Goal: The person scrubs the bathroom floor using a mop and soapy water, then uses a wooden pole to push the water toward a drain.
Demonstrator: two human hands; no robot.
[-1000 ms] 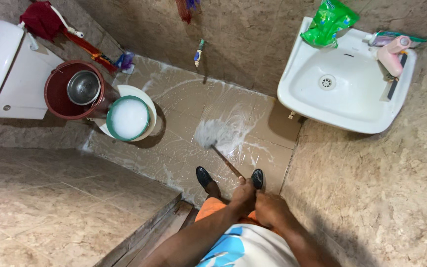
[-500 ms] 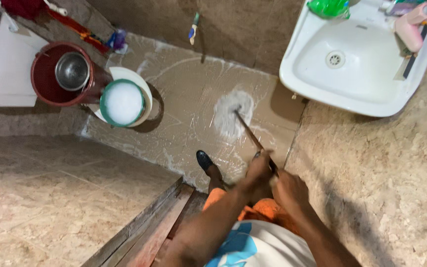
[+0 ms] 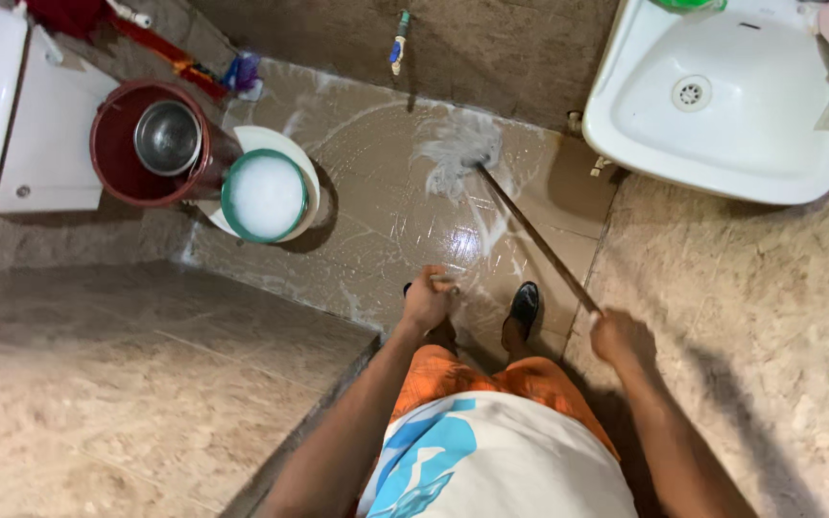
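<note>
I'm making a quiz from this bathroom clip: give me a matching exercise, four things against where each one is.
Things:
1. mop head
2. metal bowl
3. right hand
4. white sink

Places:
A. inside the red bucket
B. gripping the mop handle
C. on the wet floor by the far wall
D. top right, on the wall

Pairs: 1-C, 2-A, 3-B, 4-D

The mop point(image 3: 491, 182) has a pale grey, stringy head point(image 3: 455, 155) pressed flat and splayed on the wet, soapy brown floor tiles point(image 3: 376, 230), near the base of the far wall. Its thin dark wooden handle point(image 3: 535, 240) slants from the head down and rightward, its upper end enclosed in the right hand point(image 3: 620, 336). Foam streaks trail on the tiles beside the head.
</note>
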